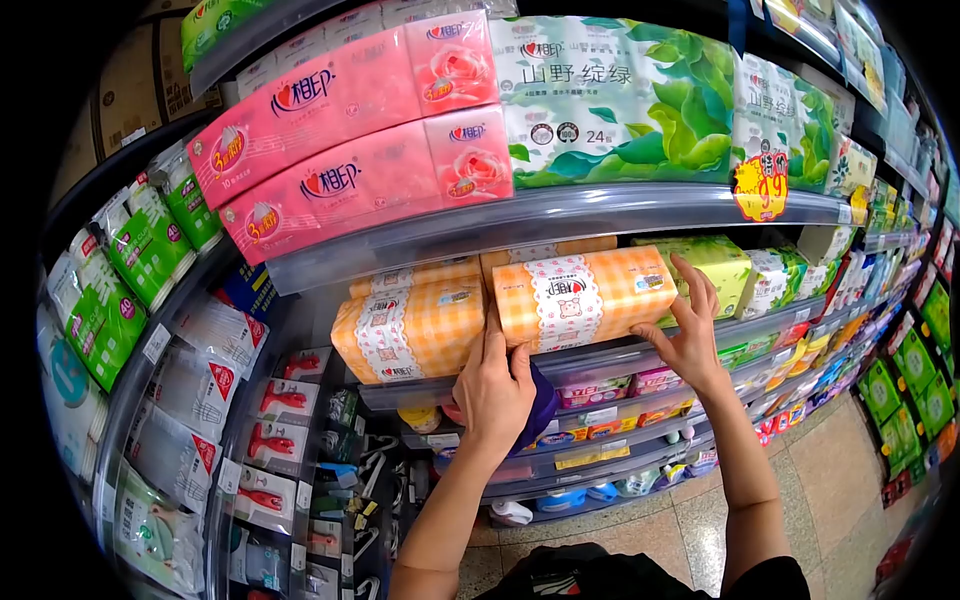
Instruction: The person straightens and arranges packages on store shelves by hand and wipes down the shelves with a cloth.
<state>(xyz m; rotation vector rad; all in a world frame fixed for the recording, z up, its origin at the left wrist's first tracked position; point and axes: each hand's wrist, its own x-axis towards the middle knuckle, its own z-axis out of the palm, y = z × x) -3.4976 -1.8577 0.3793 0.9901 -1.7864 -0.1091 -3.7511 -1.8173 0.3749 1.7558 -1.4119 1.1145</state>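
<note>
An orange checked tissue pack (pixel 625 285) with a white patterned band lies at the front of the shelf, slightly tilted. My left hand (pixel 493 395) is at its left end, fingertips in the gap beside a matching tissue pack (pixel 375 335) and thumb against the front. Around the right end curls my right hand (pixel 690 335), its thumb low on the front and its fingers at the far corner. More orange packs (pixel 545 250) sit behind. Something dark purple (pixel 540 405) shows partly behind my left hand.
Above, a shelf edge (pixel 560 217) bears pink tissue packs (pixel 330 180) and a large green-and-white pack (pixel 615 110). A yellow price tag (pixel 762 188) hangs from it. Green packs (pixel 705 268) continue rightward. Hanging goods (pixel 272 440) line the left rack; tiled floor (pixel 800 470) lies below right.
</note>
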